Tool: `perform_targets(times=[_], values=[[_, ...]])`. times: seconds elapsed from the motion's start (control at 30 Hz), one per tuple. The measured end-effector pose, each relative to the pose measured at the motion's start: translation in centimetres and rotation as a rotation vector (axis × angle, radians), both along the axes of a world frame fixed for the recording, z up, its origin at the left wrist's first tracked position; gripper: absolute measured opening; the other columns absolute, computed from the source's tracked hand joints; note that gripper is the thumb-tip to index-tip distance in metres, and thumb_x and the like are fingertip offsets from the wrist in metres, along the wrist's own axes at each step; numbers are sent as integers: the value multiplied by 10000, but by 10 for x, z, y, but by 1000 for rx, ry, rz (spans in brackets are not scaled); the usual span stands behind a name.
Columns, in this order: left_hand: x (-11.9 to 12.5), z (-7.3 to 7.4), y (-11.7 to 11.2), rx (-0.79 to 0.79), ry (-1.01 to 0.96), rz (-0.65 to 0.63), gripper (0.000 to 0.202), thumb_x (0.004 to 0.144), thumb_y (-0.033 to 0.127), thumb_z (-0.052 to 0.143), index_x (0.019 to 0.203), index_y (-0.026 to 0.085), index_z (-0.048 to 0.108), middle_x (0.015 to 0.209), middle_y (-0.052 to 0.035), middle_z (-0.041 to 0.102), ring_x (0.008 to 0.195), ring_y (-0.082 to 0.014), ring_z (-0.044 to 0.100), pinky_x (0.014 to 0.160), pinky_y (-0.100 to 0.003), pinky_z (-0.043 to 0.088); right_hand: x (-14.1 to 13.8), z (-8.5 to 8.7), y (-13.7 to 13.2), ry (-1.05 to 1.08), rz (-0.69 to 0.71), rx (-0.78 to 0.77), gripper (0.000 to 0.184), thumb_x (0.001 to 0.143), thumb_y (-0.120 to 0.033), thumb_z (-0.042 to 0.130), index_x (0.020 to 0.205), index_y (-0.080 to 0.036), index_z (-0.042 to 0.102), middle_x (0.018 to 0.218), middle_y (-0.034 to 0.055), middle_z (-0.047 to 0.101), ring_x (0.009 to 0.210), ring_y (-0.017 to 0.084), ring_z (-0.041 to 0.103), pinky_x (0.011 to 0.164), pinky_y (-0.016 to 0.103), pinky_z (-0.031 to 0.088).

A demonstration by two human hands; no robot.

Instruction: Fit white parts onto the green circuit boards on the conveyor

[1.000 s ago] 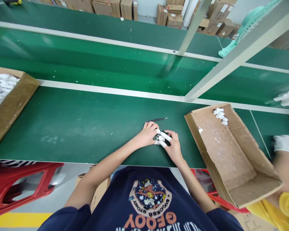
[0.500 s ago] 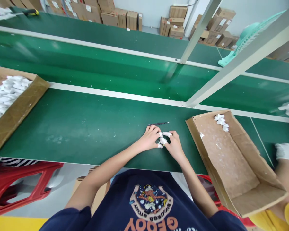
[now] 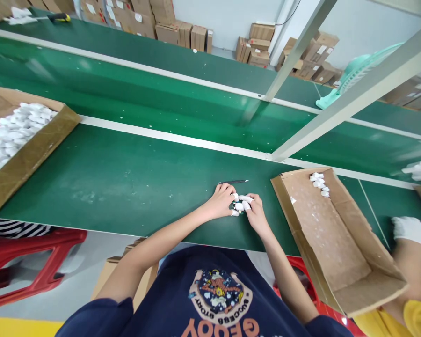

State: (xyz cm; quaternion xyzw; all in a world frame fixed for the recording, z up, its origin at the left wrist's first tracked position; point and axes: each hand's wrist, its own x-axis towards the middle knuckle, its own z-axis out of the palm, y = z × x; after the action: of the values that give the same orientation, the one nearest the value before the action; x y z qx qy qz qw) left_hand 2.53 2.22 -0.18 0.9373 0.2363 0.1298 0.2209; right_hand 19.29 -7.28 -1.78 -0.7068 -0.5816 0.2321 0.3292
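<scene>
My left hand and my right hand meet on the green bench, fingertips covered in white finger cots. Together they pinch a small dark green part between them; both hands are closed round it. Thin black tweezers lie on the bench just beyond my left hand, untouched.
An open cardboard box with a few white pieces stands to the right. Another box full of white pieces is at the left. A co-worker's gloved hand is at the far right. Red stools sit below the bench edge.
The view has tilted and shifted slightly. My hands have stayed together on the small part, fingers shifting a little around it.
</scene>
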Motion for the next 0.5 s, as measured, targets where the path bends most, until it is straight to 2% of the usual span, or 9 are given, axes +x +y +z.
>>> perform_targets(times=[0.23, 0.4, 0.5], values=[[0, 0, 0, 27, -10, -12, 377, 741, 427, 730, 957, 139, 616, 1122, -97, 535, 1123, -286, 404, 961, -453, 337, -1, 1, -5, -51, 60, 21, 306, 868, -269, 448, 1104, -229, 638, 1198, 107, 516, 1129, 274, 465, 1007, 493, 379], [-1, 5, -1, 35, -23, -43, 322, 753, 397, 721, 950, 159, 629, 1117, -81, 542, 1121, -274, 407, 963, -444, 340, 11, 8, -7, 104, 185, 32, 303, 935, -327, 408, 1139, -252, 620, 1249, 78, 546, 1194, 236, 476, 1046, 465, 366], [-2, 8, -2, 39, -20, -58, 271, 761, 379, 707, 906, 161, 638, 1125, -79, 547, 1112, -277, 406, 958, -444, 342, 14, 12, -8, 154, 180, 36, 291, 927, -335, 437, 1124, -238, 627, 1231, 82, 568, 1177, 230, 503, 1020, 455, 394]])
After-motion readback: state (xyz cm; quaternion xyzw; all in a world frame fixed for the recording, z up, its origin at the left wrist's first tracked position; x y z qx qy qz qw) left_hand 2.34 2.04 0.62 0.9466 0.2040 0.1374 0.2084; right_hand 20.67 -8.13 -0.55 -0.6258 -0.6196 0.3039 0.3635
